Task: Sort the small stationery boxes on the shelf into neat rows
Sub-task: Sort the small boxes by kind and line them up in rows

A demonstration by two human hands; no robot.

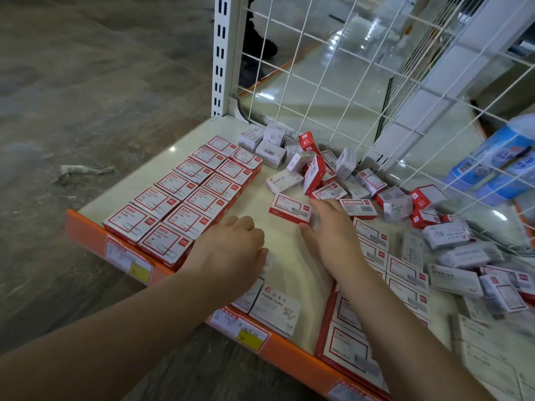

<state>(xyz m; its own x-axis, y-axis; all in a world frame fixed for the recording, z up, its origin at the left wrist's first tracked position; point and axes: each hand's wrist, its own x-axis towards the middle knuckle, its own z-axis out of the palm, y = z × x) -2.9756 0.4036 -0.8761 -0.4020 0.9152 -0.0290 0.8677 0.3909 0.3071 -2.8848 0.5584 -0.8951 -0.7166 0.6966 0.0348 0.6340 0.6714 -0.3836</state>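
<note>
Cream shelf with orange front edge, two neat rows of red-and-white boxes at centre left, loose heap of boxes right of centre by the wire mesh, left hand fingers curled down on a white box at lower centre, right hand fingers straight, touching a red box

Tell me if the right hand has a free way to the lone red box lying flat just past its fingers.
Probably yes. The right hand is beside the red box, fingertips at its near edge, nothing between them.
</note>
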